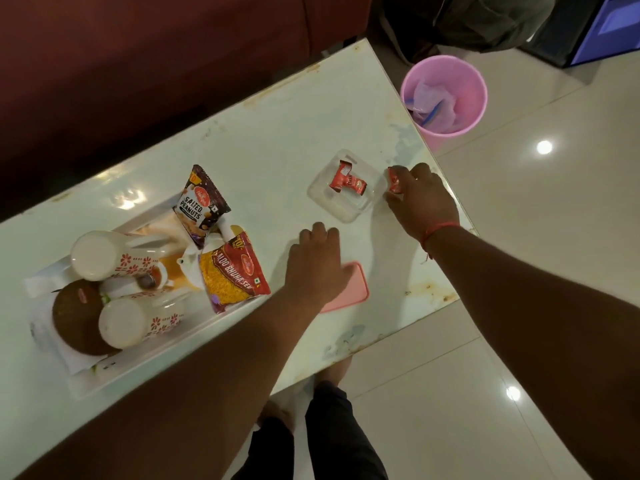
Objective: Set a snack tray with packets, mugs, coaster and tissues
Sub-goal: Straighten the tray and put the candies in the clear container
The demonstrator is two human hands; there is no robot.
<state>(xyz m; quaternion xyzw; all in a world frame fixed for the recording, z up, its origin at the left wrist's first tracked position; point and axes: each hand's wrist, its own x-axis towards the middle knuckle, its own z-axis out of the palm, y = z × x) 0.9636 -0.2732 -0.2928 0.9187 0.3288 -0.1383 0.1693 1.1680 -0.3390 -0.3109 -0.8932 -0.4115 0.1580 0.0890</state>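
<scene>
A white tray (114,375) at the left holds two floral mugs (114,256) (138,322) lying on their sides, a brown round coaster (74,317), white tissues (45,317), a salted peanuts packet (201,202) and a red-yellow bhujia packet (235,271). A clear plastic box (343,206) to the right holds small red sachets (346,178). My right hand (420,199) grips one red sachet (394,180) just right of the box. My left hand (317,268) rests flat on a pink lid (353,289) with its fingers spread.
The white table (277,140) ends close to my right hand. A pink waste bin (445,98) stands on the floor past the far right corner. A dark red sofa (156,64) runs along the far side. My feet show below the table edge.
</scene>
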